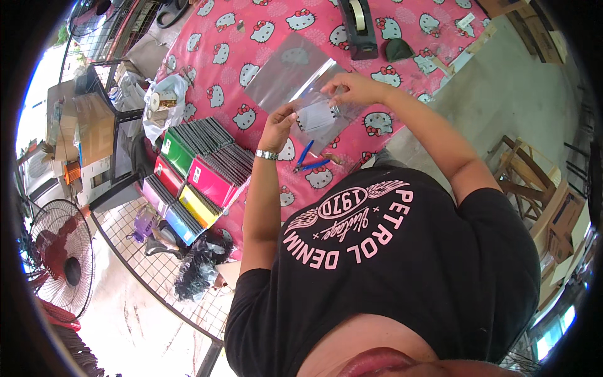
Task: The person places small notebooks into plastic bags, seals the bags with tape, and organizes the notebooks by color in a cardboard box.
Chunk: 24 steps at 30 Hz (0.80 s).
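A small white paper pad (316, 117) with dark ring-like bits along its edges lies between my hands, above the pink cloth. My left hand (278, 127), with a metal watch on its wrist, pinches the pad's left edge between thumb and fingers. My right hand (356, 89) is closed at the pad's upper right side, fingers curled. A small dark coil-like piece shows under its fingertips; what exactly they grip is too small to make out. Clear plastic sheets (290, 70) lie beyond and under the pad. Blue-handled pliers (308, 161) rest just nearer to me.
Stacked spiral notebooks (200, 162) in several colours stand left on the pink patterned table (242, 116). A tape dispenser (360, 31) and a dark green rounded object (399, 49) sit at the far side. A standing fan (63, 264) is at the lower left, wooden furniture (524, 166) at right.
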Motion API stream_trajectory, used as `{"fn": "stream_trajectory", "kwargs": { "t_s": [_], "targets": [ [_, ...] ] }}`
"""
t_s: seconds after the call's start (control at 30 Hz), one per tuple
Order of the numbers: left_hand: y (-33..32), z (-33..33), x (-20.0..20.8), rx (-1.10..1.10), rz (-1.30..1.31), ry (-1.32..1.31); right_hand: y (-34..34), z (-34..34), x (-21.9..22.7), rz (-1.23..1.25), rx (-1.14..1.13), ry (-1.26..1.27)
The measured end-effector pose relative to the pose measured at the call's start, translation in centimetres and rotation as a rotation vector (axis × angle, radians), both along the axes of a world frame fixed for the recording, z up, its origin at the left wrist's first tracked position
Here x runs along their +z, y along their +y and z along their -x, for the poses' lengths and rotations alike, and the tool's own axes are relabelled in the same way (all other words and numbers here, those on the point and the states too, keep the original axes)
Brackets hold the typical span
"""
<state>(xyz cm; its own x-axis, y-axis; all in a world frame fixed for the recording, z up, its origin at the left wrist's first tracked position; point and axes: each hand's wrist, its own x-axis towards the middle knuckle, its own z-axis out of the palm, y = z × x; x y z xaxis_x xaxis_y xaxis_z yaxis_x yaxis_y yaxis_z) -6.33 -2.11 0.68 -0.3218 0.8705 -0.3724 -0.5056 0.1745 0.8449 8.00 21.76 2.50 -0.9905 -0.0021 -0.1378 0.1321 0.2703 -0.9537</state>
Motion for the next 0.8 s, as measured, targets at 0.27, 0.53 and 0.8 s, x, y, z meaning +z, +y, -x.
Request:
{"fn": "stream_trajectory", "kwargs": {
  "t_s": [0.27,0.53,0.8],
  "targets": [
    [1.9,-2.0,1.6,0.015,0.264,0.290,-4.1,1.0,-0.8,-0.245,-0.198,0.124],
    [2.4,-3.5,3.9,-0.021,0.336,1.283,-3.4,-0.4,1.4,-0.114,-0.108,0.165],
    [-0.3,-4.2,5.7,-0.182,0.021,1.256,-4.6,-2.0,1.8,-0.555,0.010,0.523]
  ]
}}
